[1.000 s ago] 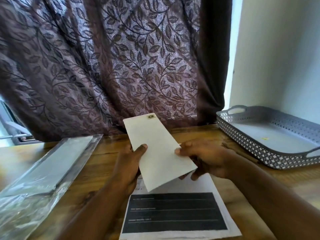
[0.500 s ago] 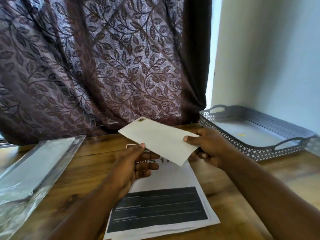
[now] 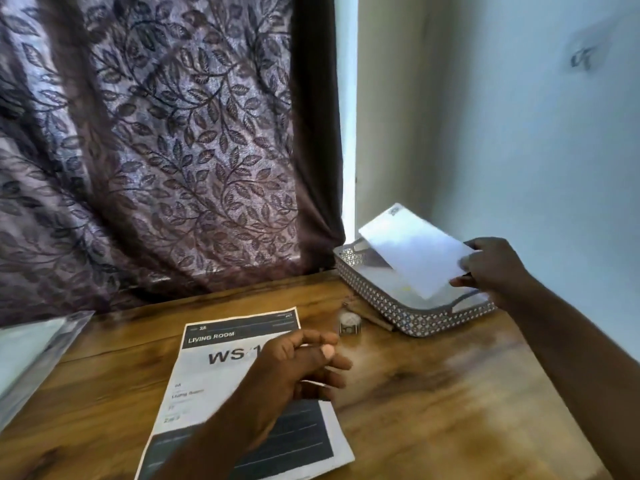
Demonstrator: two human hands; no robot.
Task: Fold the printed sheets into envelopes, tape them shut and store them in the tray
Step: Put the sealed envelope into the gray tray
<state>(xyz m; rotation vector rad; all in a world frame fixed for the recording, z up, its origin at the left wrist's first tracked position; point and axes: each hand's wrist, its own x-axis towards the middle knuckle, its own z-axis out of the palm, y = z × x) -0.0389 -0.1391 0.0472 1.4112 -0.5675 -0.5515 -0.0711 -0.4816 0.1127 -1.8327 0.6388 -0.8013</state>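
My right hand grips a white envelope by its near end and holds it tilted above the grey perforated tray at the table's back right. My left hand hovers with loose, parted fingers over a printed sheet that lies flat on the wooden table. It holds nothing. The sheet reads "LIVING ROOM" and "WS". A small roll of tape stands between the sheet and the tray.
A clear plastic sleeve with papers lies at the left edge of the table. A leaf-patterned curtain hangs behind the table, and a pale wall stands right behind the tray. A thin stick lies beside the tray's near wall.
My left hand let go of the envelope and dropped over the sheet. My right hand carried the envelope rightward to above the tray. The view swung to the right.
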